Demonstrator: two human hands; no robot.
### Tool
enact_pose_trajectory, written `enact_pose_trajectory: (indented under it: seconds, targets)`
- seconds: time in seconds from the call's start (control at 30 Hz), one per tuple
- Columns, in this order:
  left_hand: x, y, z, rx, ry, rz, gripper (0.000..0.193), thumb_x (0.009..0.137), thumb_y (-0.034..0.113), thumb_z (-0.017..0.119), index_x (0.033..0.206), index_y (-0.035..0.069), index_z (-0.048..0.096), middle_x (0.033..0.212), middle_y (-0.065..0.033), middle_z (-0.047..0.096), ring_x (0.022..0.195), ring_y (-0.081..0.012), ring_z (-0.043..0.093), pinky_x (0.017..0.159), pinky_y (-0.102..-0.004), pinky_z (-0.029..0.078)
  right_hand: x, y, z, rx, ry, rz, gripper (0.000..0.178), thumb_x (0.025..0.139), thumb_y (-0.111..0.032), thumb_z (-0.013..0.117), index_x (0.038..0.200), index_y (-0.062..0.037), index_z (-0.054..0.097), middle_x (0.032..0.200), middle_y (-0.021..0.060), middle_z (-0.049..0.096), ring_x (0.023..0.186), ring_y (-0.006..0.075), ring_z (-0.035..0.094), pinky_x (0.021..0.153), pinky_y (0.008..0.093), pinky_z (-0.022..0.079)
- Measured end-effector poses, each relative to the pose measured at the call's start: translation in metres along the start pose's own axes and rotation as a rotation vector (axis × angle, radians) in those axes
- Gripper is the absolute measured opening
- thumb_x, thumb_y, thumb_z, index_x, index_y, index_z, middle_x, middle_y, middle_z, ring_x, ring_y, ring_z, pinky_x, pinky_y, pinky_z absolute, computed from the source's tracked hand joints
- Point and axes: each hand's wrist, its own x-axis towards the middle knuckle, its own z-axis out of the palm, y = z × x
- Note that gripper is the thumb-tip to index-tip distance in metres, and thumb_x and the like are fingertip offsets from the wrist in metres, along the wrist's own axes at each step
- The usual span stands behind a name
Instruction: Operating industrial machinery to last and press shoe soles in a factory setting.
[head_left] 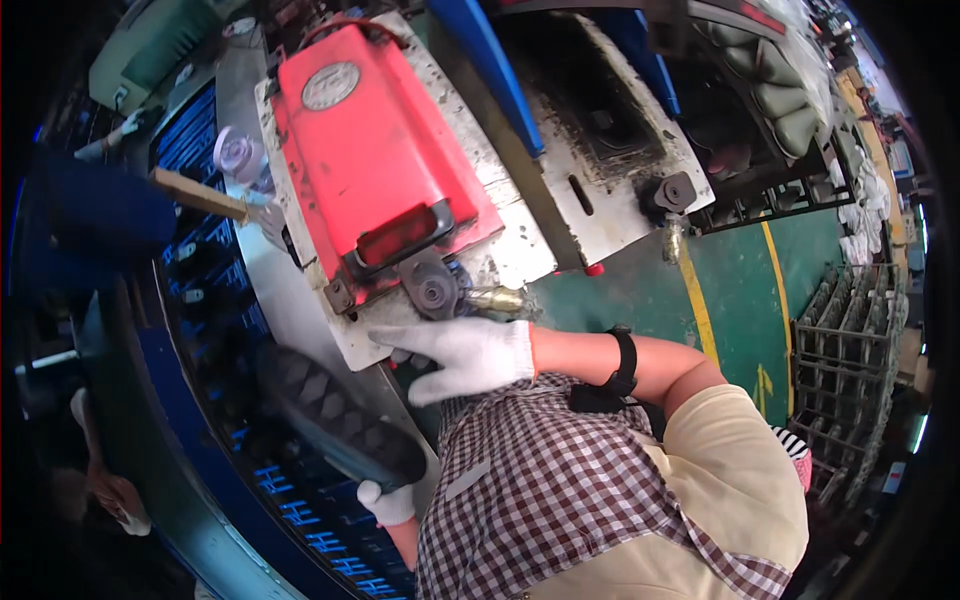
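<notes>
My left hand (388, 503), in a white glove, is closed at the heel or toe end of a dark shoe (340, 415). The shoe's black treaded sole faces up, and its blue-grey side shows beneath. My gloved right hand (460, 355) is empty, with the index finger stretched out and the thumb apart. It hovers by the front edge of the metal machine plate (370, 345), just below a dark round clamp knob (433, 287) and a brass-coloured fitting (497, 299). Behind these, a red cover (370, 150) with a black handle (405, 238) lies on the plate.
A second machine plate (590, 215) with a dark recess stands to the right. Blue pegs (300, 515) line the conveyor on my left. A wooden handle (200, 193) juts near a clear purple container (238, 155). Racks (845, 370) stand far right. A co-worker's gloved hand (130, 123) shows far left.
</notes>
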Motion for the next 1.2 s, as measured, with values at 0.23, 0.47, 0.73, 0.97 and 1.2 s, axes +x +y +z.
enact_pose_trajectory:
  seconds: [0.23,0.47,0.73,0.97,1.2]
  targets:
    - [0.096,-0.013,0.282,1.353,-0.408,0.260,0.093,0.081,0.017,0.078,0.161,0.005,0.032,0.152,-0.0157,0.046,0.136,-0.0326,0.051,0.114,-0.0432,0.044,-0.063,0.041,-0.042,0.087,0.595,-0.120,0.107,0.090,-0.031,0.072,0.165,0.0031,0.005,0.163,0.0296,0.034,0.146,0.0340,0.045,0.119,0.0392,0.037]
    - [0.126,-0.024,0.410,1.311,-0.606,0.545,0.084,0.089,0.009,0.070,0.162,0.004,0.029,0.148,-0.0174,0.049,0.134,-0.0293,0.053,0.112,-0.0413,0.045,-0.143,0.088,-0.211,0.091,1.241,0.052,0.105,0.083,-0.035,0.078,0.162,0.0067,0.022,0.148,0.0258,0.056,0.131,0.0310,0.061,0.110,0.0360,0.046]
    - [0.166,-0.029,0.574,1.101,-0.761,1.001,0.076,0.094,0.023,0.072,0.158,0.002,0.036,0.147,-0.0202,0.050,0.133,-0.0281,0.054,0.112,-0.0401,0.046,-0.124,0.111,-0.352,-0.851,1.113,0.604,0.083,0.072,-0.050,0.079,0.148,-0.0253,0.058,0.116,0.0238,0.072,0.107,0.0379,0.071,0.096,0.0464,0.056]
    - [0.181,-0.058,0.664,1.191,-0.832,1.207,0.060,0.098,0.031,0.067,0.149,0.003,0.050,0.139,-0.0215,0.060,0.127,-0.0315,0.061,0.107,-0.0406,0.048,-0.123,0.155,-0.344,-0.918,1.030,0.718,0.090,0.079,-0.050,0.074,0.160,-0.0314,0.040,0.133,0.0250,0.060,0.122,0.0414,0.061,0.102,0.0492,0.052]
    - [0.193,-0.068,0.754,1.531,-1.125,0.977,0.067,0.099,0.035,0.061,0.154,0.001,0.042,0.144,-0.0264,0.056,0.134,-0.0365,0.056,0.112,-0.0393,0.043,-0.115,0.151,-0.339,-0.972,1.042,0.754,0.086,0.079,-0.047,0.072,0.158,-0.0323,0.043,0.131,0.0206,0.062,0.117,0.0366,0.064,0.097,0.0480,0.055]
